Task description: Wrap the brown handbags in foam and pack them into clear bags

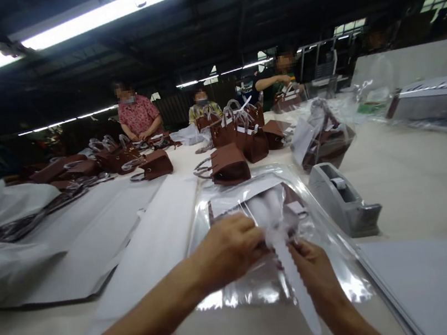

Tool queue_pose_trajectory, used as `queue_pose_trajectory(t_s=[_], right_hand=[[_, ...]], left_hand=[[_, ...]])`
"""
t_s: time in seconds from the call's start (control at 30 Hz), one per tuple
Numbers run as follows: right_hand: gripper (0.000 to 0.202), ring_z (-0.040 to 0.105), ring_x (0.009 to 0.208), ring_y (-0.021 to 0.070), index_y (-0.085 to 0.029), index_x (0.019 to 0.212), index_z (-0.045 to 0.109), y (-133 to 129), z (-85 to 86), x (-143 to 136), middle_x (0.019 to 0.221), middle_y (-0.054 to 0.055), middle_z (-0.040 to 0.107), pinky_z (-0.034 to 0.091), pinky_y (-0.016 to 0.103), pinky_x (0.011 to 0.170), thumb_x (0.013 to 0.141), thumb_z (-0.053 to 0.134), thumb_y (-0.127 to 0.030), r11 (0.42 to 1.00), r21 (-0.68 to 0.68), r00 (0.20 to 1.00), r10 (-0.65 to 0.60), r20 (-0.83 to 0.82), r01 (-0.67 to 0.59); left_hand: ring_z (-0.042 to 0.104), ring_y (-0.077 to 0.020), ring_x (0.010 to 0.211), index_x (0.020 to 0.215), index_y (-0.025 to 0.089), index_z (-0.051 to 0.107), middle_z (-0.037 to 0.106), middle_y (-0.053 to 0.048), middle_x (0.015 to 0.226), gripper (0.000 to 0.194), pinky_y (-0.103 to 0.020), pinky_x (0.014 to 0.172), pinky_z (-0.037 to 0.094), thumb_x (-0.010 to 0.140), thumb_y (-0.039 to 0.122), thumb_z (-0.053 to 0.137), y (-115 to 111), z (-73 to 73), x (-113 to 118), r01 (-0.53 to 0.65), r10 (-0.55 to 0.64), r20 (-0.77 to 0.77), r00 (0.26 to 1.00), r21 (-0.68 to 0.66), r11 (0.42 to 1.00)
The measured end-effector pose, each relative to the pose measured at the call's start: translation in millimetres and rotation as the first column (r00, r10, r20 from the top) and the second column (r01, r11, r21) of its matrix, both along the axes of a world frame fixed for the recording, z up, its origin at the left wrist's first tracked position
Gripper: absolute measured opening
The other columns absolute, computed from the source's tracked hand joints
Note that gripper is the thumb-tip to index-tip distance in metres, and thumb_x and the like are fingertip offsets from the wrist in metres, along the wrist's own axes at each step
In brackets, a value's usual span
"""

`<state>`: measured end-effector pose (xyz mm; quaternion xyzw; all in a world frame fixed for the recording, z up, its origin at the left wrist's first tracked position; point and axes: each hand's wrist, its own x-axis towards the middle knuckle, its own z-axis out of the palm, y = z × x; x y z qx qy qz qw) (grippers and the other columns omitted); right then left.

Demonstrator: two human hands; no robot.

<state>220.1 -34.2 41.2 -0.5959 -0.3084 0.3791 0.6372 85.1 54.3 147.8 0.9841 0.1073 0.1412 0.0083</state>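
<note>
In the head view a brown handbag (pixel 295 196) lies in front of me on a stack of clear plastic bags (pixel 327 241). Crumpled white wrapping (pixel 272 221) covers its upper part, and from it a white strip with serrated edges (pixel 294 283) runs toward me. My left hand (pixel 229 248) pinches at the left side of the gathered wrapping, its fingertips partly hidden. On the other side, close under the gather, my right hand (pixel 311 263) has its fingers closed against the strip.
A grey tape dispenser (pixel 340 200) stands to the right, near white sheets (pixel 431 265). Several brown handbags (pixel 229 164) sit farther back, one bagged in clear plastic (pixel 324 138). White sheets (pixel 151 245) cover the left side. Co-workers (pixel 139 115) stand across the table.
</note>
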Motion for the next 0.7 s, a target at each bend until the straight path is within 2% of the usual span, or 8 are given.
queue_pose_trajectory(t_s=[0.07, 0.17, 0.27, 0.33, 0.47, 0.53, 0.6, 0.7], right_hand=[[0.038, 0.051, 0.051, 0.0127, -0.013, 0.068, 0.059, 10, 35.9, 14, 0.059, 0.003, 0.058, 0.038, 0.021, 0.044, 0.074, 0.056, -0.050, 0.998, 0.043, 0.988, 0.033, 0.150, -0.040], [0.032, 0.050, 0.047, 0.0103, -0.012, 0.071, 0.061, 14, 109.1, 31, 0.058, 0.003, 0.060, 0.035, 0.019, 0.040, 0.076, 0.059, -0.043, 0.994, 0.099, 0.961, 0.018, 0.277, -0.047], [0.028, 0.050, 0.042, 0.0088, -0.009, 0.067, 0.061, -2, 173.2, 34, 0.054, 0.004, 0.060, 0.034, 0.017, 0.038, 0.078, 0.058, -0.035, 0.974, 0.212, 0.907, -0.015, 0.421, -0.083], [0.028, 0.050, 0.042, 0.0080, -0.009, 0.066, 0.060, -16, 196.3, 29, 0.053, 0.004, 0.059, 0.034, 0.017, 0.038, 0.079, 0.057, -0.034, 0.945, 0.312, 0.880, -0.065, 0.471, -0.097], [0.031, 0.051, 0.042, 0.0090, -0.008, 0.065, 0.059, -39, 200.1, 25, 0.052, 0.004, 0.058, 0.033, 0.018, 0.038, 0.080, 0.052, -0.034, 0.969, 0.215, 0.872, -0.002, 0.490, -0.118], [0.031, 0.051, 0.041, 0.0091, -0.009, 0.062, 0.057, -49, 193.4, 31, 0.052, 0.004, 0.057, 0.034, 0.018, 0.038, 0.078, 0.052, -0.034, 0.982, 0.164, 0.894, 0.013, 0.447, -0.097], [0.029, 0.051, 0.041, 0.0094, -0.011, 0.059, 0.056, -60, 187.3, 40, 0.051, 0.003, 0.056, 0.035, 0.018, 0.038, 0.076, 0.054, -0.034, 0.989, 0.122, 0.911, 0.024, 0.413, -0.081], [0.026, 0.053, 0.043, 0.0112, -0.013, 0.060, 0.055, -77, 183.7, 55, 0.053, 0.003, 0.058, 0.037, 0.018, 0.036, 0.074, 0.054, -0.035, 0.994, -0.009, 0.892, 0.105, 0.439, -0.113]], left_hand=[[0.050, -0.0120, 0.066, 0.079, 0.012, 0.062, 0.057, -0.003, 0.073, 0.015, -0.022, 0.062, 0.039, 0.084, 0.024, 0.053, 24, 26.2, 6, -0.052, 0.052, 0.063, 0.997, -0.009, 0.999], [0.050, -0.0100, 0.063, 0.080, 0.011, 0.064, 0.056, 0.000, 0.067, 0.016, -0.020, 0.060, 0.036, 0.080, 0.026, 0.059, 43, 79.4, 6, -0.135, 0.130, 0.119, 0.984, 0.035, 0.990], [0.045, -0.0072, 0.056, 0.075, 0.010, 0.065, 0.049, 0.004, 0.058, 0.016, -0.019, 0.056, 0.030, 0.078, 0.026, 0.060, 27, 125.5, -1, -0.189, 0.167, 0.166, 0.972, 0.122, 0.974], [0.043, -0.0063, 0.054, 0.073, 0.010, 0.064, 0.047, 0.005, 0.057, 0.017, -0.020, 0.054, 0.028, 0.078, 0.025, 0.060, 3, 142.6, -5, -0.208, 0.170, 0.216, 0.961, 0.166, 0.964], [0.040, -0.0060, 0.052, 0.068, 0.010, 0.063, 0.047, 0.005, 0.056, 0.024, -0.020, 0.051, 0.025, 0.072, 0.034, 0.066, -32, 145.4, -18, -0.148, 0.139, 0.107, 0.985, 0.079, 0.986], [0.040, -0.0057, 0.051, 0.067, 0.012, 0.064, 0.047, 0.006, 0.054, 0.014, -0.019, 0.049, 0.026, 0.067, 0.025, 0.067, -36, 135.7, -26, -0.165, 0.160, -0.046, 0.986, -0.145, 0.976], [0.044, -0.0054, 0.052, 0.070, 0.012, 0.065, 0.050, 0.006, 0.055, 0.006, -0.017, 0.049, 0.029, 0.067, 0.015, 0.060, -34, 122.2, -34, -0.208, 0.174, -0.129, 0.976, -0.338, 0.918], [0.047, -0.0060, 0.052, 0.069, 0.011, 0.064, 0.052, 0.005, 0.054, 0.014, -0.016, 0.050, 0.032, 0.073, 0.018, 0.053, -33, 104.4, -38, -0.241, 0.225, -0.087, 0.970, -0.405, 0.882]])
